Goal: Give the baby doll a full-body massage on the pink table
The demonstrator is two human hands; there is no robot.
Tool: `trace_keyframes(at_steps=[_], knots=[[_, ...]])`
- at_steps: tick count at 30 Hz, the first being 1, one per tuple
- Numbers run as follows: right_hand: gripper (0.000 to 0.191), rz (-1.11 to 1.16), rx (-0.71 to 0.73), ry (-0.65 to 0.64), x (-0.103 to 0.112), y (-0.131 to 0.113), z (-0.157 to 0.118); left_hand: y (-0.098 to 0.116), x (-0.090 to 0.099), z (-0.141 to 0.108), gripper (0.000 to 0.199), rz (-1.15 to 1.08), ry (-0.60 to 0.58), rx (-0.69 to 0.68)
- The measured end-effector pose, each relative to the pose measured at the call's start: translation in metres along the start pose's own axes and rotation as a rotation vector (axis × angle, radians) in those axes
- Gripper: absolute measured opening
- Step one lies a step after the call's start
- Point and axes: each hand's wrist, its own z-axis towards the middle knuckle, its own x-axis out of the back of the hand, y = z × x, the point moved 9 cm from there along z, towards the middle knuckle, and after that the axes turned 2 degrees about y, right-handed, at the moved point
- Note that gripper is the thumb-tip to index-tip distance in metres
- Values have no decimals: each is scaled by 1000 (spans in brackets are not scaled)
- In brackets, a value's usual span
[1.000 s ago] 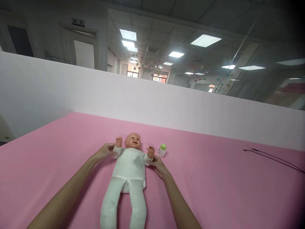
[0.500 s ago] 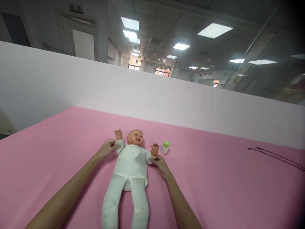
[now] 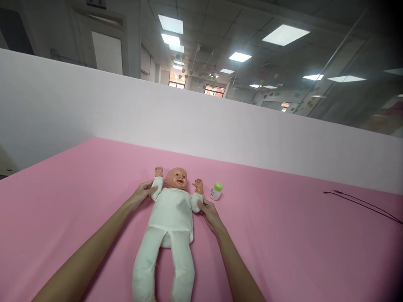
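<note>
Pink sheeting is covering the work surface (image 3: pixel 72 201), and a white partition (image 3: pixel 94 113) is standing along its far edge. Left of centre, the person's left hand (image 3: pixel 143 193) is reaching in from the near edge, its fingers curled narrowly and holding the doll's right sleeve (image 3: pixel 157 187) just below the cuff. A baby doll (image 3: pixel 176 178) is lying face up near the middle of the surface, head toward the far edge and legs running out of view past the bottom of the frame. Its white cloth suit (image 3: pixel 170 209) is already on, covering the torso, both arms and both legs, and leaving the head and both hands bare. No fastening can be made out on the front. The person's right hand (image 3: pixel 210 212) is resting against the doll's left sleeve (image 3: pixel 197 202), its fingers narrowly curled; whether they are gripping the cloth cannot be determined. Just beyond that hand, a small white bottle with a green cap (image 3: pixel 216 191) is standing upright, cap on and apart from the doll. Further right, a thin dark cable (image 3: pixel 359 205) is lying near the far edge.
</note>
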Motion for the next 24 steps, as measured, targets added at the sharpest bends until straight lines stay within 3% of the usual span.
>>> trace_keyframes(at_steps=[5,9,11,14,17,21,24], knots=[[24,-86,12,-104,1,-5,-7,13,-10,-9,10,136,-337,-57],[12,-170,15,-185,-3,-6,-9,8,-10,-14,6,181,-461,-60],[15,-174,27,-157,-2,-6,-8,6,-6,-12,4,171,-429,-33],[31,-105,6,-59,4,-2,-4,8,-1,-6,28,140,-301,13],[41,0,-17,-1,8,4,1,13,-3,0,38,81,-177,18],[44,45,-8,2,7,4,5,2,6,2,49,123,80,80],[44,13,-14,28,6,3,5,-4,9,1,53,148,145,108]])
